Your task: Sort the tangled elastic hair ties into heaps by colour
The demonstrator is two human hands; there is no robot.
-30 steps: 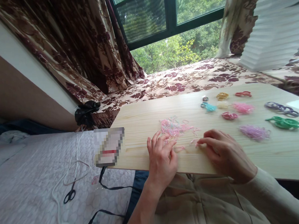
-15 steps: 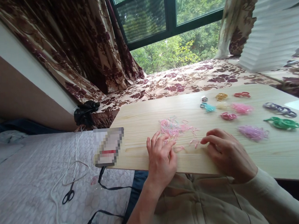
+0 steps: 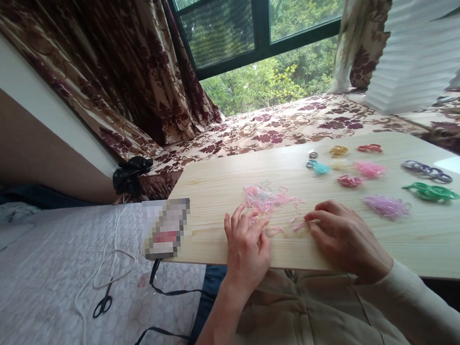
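Note:
My left hand (image 3: 247, 242) rests on the wooden board (image 3: 214, 173) with its fingers spread and nothing held. Its fingertips lie at the near edge of a loose pile of small pink and pale elastic bands (image 3: 261, 196). To the right, my right hand (image 3: 347, 238) is curled, its index finger reaching left. That fingertip is beside a few loose pink bands (image 3: 298, 225); the thumb side is mostly hidden, so what it pinches, if anything, does not show. Between the hands lies another pink band (image 3: 274, 231).
Sorted bunches lie at the right: purple bands (image 3: 387, 206), pink bands (image 3: 369, 169), turquoise bands (image 3: 318, 168), green hair ties (image 3: 432, 192) and dark hair ties (image 3: 427, 171). A blurred-out object (image 3: 167, 229) sits at the board's left edge. Scissors (image 3: 103, 306) lie on the bed (image 3: 44, 280).
My right index fingertip has shifted slightly left and up beside the loose pink bands. My left hand stays almost in place. The view has tilted a little.

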